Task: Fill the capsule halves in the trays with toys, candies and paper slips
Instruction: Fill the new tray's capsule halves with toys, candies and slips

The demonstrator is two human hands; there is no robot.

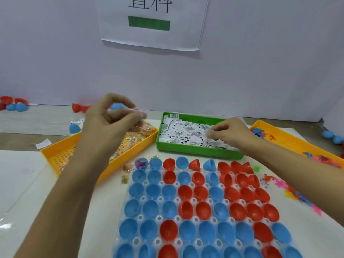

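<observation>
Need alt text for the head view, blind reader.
A person's right hand pinches a paper slip in a green plastic tray of white slips, while the left hand holds a clear candy packet above a yellow tray of candies. In front, a clear tray holds blue and red capsule halves, nearly all empty.

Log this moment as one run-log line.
left hand: pinches candy packet | right hand: picks paper slips, green tray | capsule halves: mostly unfilled

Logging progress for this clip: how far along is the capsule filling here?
Barely begun. Only the blue half at the far-left corner shows contents; the other capsule halves look empty. The left hand pinches a clear candy packet above the yellow tray; the right hand picks slips in the green tray.
</observation>
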